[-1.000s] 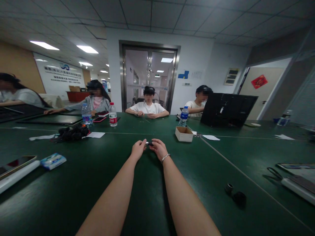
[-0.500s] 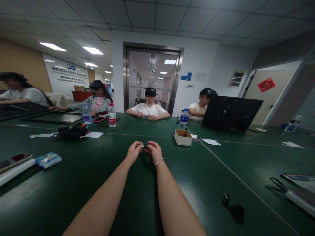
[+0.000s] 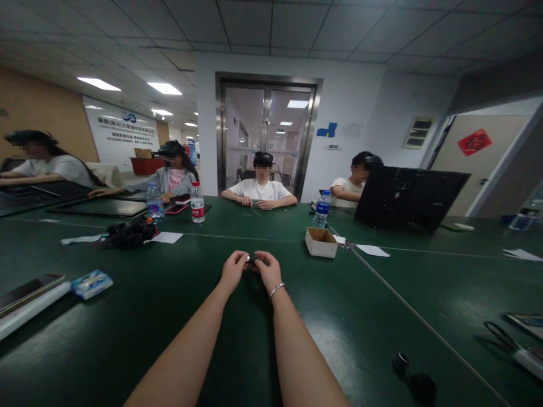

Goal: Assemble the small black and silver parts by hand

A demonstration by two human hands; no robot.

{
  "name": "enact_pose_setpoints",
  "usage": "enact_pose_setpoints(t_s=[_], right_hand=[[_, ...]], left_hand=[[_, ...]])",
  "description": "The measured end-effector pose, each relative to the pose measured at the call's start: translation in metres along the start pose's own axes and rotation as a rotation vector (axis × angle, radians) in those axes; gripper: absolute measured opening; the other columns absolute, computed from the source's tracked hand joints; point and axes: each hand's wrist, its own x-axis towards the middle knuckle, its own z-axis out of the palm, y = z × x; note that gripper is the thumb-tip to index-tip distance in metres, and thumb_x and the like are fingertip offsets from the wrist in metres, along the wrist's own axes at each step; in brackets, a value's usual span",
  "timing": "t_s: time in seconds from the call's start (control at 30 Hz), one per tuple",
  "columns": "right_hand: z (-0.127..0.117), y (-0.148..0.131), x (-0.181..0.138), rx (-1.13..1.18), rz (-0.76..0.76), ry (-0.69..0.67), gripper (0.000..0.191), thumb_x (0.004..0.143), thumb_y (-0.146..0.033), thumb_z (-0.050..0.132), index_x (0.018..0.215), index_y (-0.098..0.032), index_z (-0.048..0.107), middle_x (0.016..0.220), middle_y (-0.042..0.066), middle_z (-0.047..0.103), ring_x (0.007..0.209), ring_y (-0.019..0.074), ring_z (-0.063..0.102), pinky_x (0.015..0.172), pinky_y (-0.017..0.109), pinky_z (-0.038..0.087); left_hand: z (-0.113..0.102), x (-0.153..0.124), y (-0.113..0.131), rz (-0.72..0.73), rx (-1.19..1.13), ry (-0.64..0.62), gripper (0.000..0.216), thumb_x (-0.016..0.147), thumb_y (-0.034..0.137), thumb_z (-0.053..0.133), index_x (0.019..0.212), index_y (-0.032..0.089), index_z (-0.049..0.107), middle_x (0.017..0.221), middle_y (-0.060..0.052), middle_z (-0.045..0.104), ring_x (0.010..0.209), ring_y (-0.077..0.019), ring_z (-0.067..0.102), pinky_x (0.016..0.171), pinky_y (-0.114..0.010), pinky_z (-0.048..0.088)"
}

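My left hand and my right hand meet just above the green table, arms stretched forward. Both pinch one small dark object with a silvery end between their fingertips. Fingers of both hands are curled closed round it. A thin bracelet sits on my right wrist. What the small object is I cannot make out.
A small cardboard box stands ahead right. Two little black pieces lie near right. A phone and blue packet lie at left, black gear further back. Several people sit round the table with bottles and a laptop.
My hands stay together on the small object, fingers shifting slightly. The camera has tilted, so everything sits a little lower and rightward in view.
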Motion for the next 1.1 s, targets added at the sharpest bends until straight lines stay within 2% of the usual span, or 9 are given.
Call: enact_pose_setpoints(t_s=[0.17,0.37,0.47,0.57,0.7,0.8,0.93,1.03,1.1], right_hand=[[0.0,-0.004,-0.002,-0.075,-0.056,0.029,0.021,0.057,-0.014,0.058,0.077,-0.018,0.065,0.079,0.001,0.064,0.065,0.013,0.059,0.058,0.026,0.053],[-0.007,-0.006,-0.003,-0.155,-0.1,0.007,0.024,0.057,-0.01,0.054,0.075,-0.018,0.067,0.083,0.001,0.065,0.07,0.014,0.06,0.064,0.028,0.053],[-0.009,-0.008,-0.004,-0.182,-0.095,-0.008,0.026,0.056,-0.008,0.054,0.075,-0.018,0.068,0.083,0.002,0.066,0.07,0.0145,0.061,0.067,0.03,0.053],[-0.009,-0.009,-0.003,-0.158,-0.061,-0.038,0.025,0.056,-0.009,0.056,0.076,-0.018,0.068,0.084,0.002,0.066,0.07,0.0154,0.062,0.068,0.031,0.054],[-0.011,-0.005,0.001,-0.102,-0.027,-0.058,0.024,0.056,-0.01,0.057,0.077,-0.017,0.067,0.081,0.002,0.066,0.071,0.0162,0.063,0.069,0.032,0.054],[-0.012,-0.003,0.004,-0.064,-0.017,-0.026,0.021,0.055,-0.011,0.059,0.074,-0.016,0.066,0.079,0.002,0.066,0.07,0.016,0.063,0.068,0.031,0.055],[-0.012,-0.003,0.007,-0.035,-0.019,0.005,0.02,0.053,-0.014,0.061,0.073,-0.016,0.065,0.081,0.002,0.065,0.073,0.0163,0.063,0.068,0.031,0.055],[-0.012,-0.002,0.007,-0.038,-0.011,0.007,0.02,0.052,-0.015,0.061,0.072,-0.015,0.065,0.081,0.002,0.065,0.074,0.017,0.063,0.069,0.032,0.055],[-0.011,-0.002,0.007,-0.037,-0.006,0.008,0.02,0.052,-0.015,0.062,0.072,-0.015,0.065,0.083,0.003,0.065,0.074,0.0175,0.063,0.069,0.032,0.055]], left_hand=[[0.0,0.003,-0.005,0.031,0.027,-0.012,0.036,0.07,0.049,0.057,0.084,0.016,0.057,0.072,-0.001,0.058,0.063,-0.0122,0.053,0.058,-0.024,0.043],[0.001,-0.004,0.008,0.037,0.388,0.027,0.044,0.074,0.061,0.047,0.058,0.019,0.052,0.054,0.0,0.052,0.053,-0.0141,0.048,0.053,-0.025,0.034],[0.003,-0.007,0.016,0.047,0.474,0.028,0.048,0.078,0.061,0.04,0.056,0.021,0.054,0.057,-0.002,0.053,0.055,-0.0164,0.048,0.053,-0.026,0.033],[0.003,-0.007,0.021,0.06,0.506,0.075,0.049,0.078,0.06,0.041,0.053,0.02,0.055,0.067,-0.006,0.056,0.061,-0.019,0.05,0.056,-0.028,0.034],[0.002,-0.003,0.021,-0.03,0.5,0.051,0.049,0.078,0.059,0.041,0.051,0.02,0.054,0.065,-0.008,0.056,0.059,-0.0201,0.05,0.056,-0.029,0.035],[0.0,-0.001,0.014,-0.014,0.398,-0.002,0.044,0.079,0.056,0.041,0.062,0.02,0.059,0.065,-0.006,0.057,0.059,-0.0186,0.051,0.056,-0.027,0.036],[-0.005,0.003,0.003,0.066,0.257,-0.062,0.028,0.079,0.044,0.048,0.089,0.021,0.061,0.081,-0.004,0.062,0.07,-0.0156,0.055,0.062,-0.025,0.041],[-0.008,0.006,-0.002,0.114,0.279,-0.121,0.024,0.078,0.035,0.048,0.093,0.021,0.061,0.085,-0.003,0.062,0.074,-0.0143,0.056,0.065,-0.024,0.042],[-0.009,0.007,-0.003,0.12,0.311,-0.132,0.024,0.079,0.036,0.047,0.091,0.021,0.061,0.081,-0.002,0.062,0.072,-0.0142,0.056,0.064,-0.024,0.042]])
